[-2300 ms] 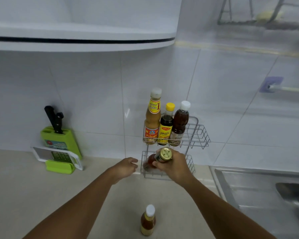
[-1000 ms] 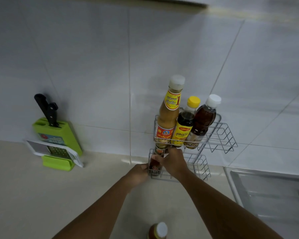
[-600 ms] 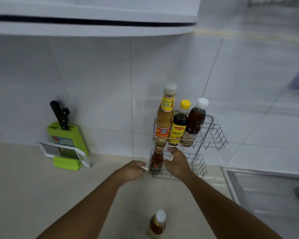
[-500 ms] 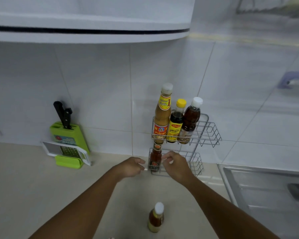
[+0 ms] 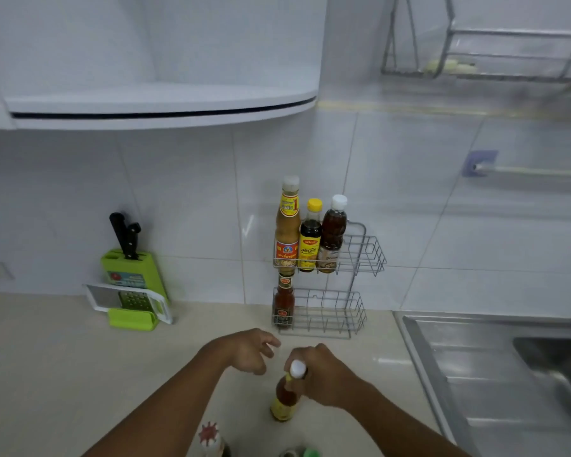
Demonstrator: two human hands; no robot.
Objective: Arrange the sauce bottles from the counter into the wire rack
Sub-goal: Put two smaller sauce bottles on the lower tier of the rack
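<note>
Right hand [image 5: 323,377] has its grip closed around the neck of a bottle [image 5: 285,395] standing on the counter [image 5: 63,374]; beside that grip, left hand [image 5: 248,352] hovers open, empty.

Four bottles [image 5: 287,225] racked (three up top), one rack [image 5: 356,311].

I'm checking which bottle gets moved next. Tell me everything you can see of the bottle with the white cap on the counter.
The white-capped bottle stands upright on the beige counter, in front of the wire rack. It is small and clear, holding reddish-orange sauce, with a yellow label round its base and a yellow band under the rounded cap. The right hand closes round its neck just below the cap; the left hand is open beside it, not touching.
</note>
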